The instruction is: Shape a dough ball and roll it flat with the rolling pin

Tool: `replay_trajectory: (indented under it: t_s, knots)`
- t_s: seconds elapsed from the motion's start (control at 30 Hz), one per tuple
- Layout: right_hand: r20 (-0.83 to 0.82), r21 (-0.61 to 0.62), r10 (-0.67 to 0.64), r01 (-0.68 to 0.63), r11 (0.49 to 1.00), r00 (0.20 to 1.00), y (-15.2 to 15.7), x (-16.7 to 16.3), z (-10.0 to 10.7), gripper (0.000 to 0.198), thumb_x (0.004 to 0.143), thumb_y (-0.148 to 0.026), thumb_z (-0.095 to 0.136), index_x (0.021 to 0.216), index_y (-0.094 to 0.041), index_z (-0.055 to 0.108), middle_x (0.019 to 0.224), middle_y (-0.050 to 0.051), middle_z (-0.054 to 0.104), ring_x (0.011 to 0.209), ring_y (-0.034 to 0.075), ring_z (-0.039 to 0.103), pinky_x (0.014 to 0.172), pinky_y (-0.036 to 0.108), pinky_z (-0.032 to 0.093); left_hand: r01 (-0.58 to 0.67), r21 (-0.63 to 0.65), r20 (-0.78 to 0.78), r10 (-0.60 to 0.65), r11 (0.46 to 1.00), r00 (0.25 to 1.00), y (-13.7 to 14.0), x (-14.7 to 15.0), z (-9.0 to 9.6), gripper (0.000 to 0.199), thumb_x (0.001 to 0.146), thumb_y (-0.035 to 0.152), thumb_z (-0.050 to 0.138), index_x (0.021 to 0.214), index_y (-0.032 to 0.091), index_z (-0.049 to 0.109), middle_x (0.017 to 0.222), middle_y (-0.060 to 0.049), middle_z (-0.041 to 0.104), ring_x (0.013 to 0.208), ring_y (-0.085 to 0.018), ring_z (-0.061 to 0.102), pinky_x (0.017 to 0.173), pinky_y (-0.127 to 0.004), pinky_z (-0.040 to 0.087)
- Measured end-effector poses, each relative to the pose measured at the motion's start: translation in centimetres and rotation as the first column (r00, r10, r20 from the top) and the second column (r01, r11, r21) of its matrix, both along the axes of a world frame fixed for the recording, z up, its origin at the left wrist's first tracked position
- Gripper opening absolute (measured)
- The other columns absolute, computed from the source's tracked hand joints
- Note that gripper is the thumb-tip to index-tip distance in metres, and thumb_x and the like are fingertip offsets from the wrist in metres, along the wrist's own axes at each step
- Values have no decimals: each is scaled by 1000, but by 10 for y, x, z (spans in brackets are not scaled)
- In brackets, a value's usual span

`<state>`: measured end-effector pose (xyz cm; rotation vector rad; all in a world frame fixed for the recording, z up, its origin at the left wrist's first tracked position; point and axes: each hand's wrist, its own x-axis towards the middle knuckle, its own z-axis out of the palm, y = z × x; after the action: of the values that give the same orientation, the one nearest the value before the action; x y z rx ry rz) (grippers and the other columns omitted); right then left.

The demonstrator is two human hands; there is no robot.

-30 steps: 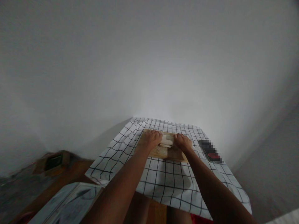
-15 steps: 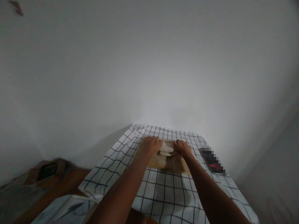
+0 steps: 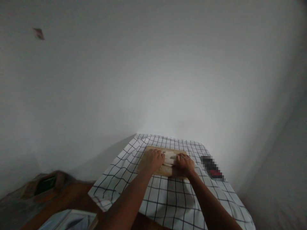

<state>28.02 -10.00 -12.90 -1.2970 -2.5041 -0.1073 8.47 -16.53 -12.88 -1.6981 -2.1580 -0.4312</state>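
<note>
Both hands are closed on a pale rolling pin (image 3: 169, 162), whose middle shows between them. My left hand (image 3: 157, 158) wraps around its left end, and my right hand (image 3: 185, 163) around the right; the ends themselves are hidden. Flat whitish dough (image 3: 169, 154) lies at the pin's far side, partly covered by the hands. Underneath is a wooden board (image 3: 144, 163), with a light dusting that looks like flour.
A white tablecloth with black grid lines (image 3: 158, 199) covers the table. To the right lies a dark, pixelated flat object (image 3: 212, 167). Behind stands a pale wall (image 3: 153, 70). At lower left are a box-like brown object (image 3: 46, 184) and a light-coloured item (image 3: 72, 220).
Both hands have drawn the rolling pin nearer to me over the board. More of the board's far edge shows. The camera view has tilted slightly upward.
</note>
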Motion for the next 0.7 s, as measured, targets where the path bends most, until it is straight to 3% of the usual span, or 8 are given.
replay_trajectory:
  t_s: [0.2,0.4,0.7]
  knots:
    - [32,101,64,-67,993,997,-14,8,-11,25,97,-27,46,103,-19,69,114,12,70,111,25,62,95,35,44,-3,-38,46,5,999,999,-20,15,6,41,100,34,35,100,16,72,106,-12,72,103,-25,63,92,-38,44]
    - [-44,138,69,-63,988,997,-27,13,-15,23,98,-33,49,103,-20,67,108,12,70,109,24,62,94,35,44,-58,-64,72,62,996,995,-38,32,17,42,100,30,34,100,15,73,108,-14,71,105,-27,63,91,-40,45]
    - [24,204,183,-184,961,983,-19,17,-29,23,98,-34,53,109,-18,65,117,13,68,113,27,61,99,40,44,-70,-71,78,75,995,994,-35,33,11,41,100,29,33,103,16,72,112,-14,70,109,-28,59,93,-42,43]
